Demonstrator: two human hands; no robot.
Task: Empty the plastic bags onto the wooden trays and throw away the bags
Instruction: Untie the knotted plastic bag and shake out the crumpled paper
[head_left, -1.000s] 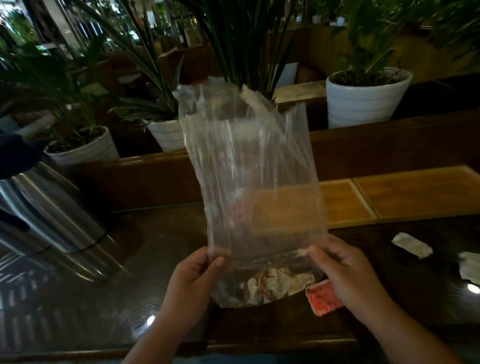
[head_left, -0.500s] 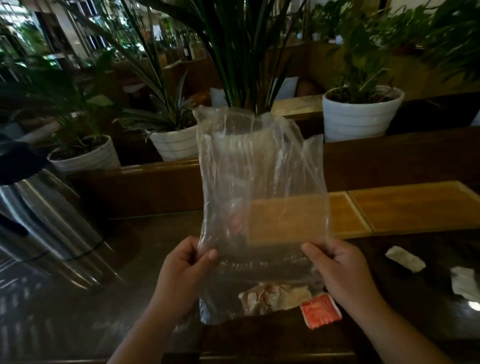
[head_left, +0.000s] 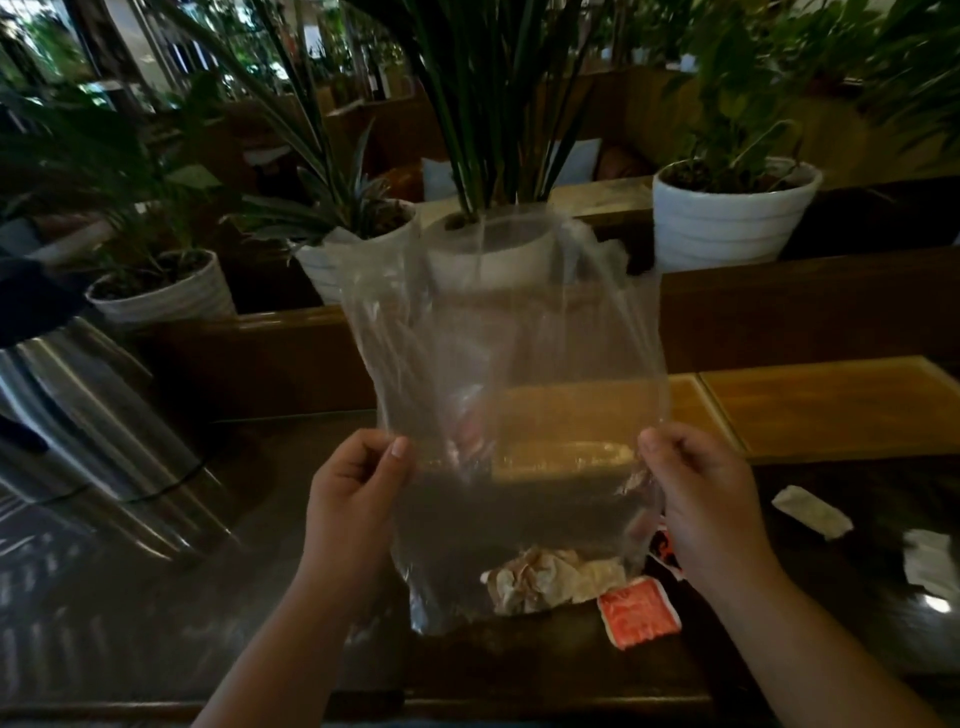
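I hold a clear plastic bag (head_left: 498, 364) upright in front of me above the dark table. My left hand (head_left: 353, 499) pinches its left edge and my right hand (head_left: 701, 499) pinches its right edge. Through the bag's lower part I see a crumpled brownish paper (head_left: 540, 577); I cannot tell whether it lies inside the bag or on the table behind it. A red sachet (head_left: 639, 613) lies on the table by the bag's lower right corner. Two wooden trays (head_left: 831, 410) lie side by side at the table's far right, one partly behind the bag.
White wrappers (head_left: 810, 512) lie on the table at the right. A shiny steel bin (head_left: 88, 431) stands at the left. Behind a wooden ledge (head_left: 260, 332) stand several white plant pots (head_left: 727, 218).
The bag has been pulled wider between my hands, which have moved apart and slightly up. The view has tilted down a little.
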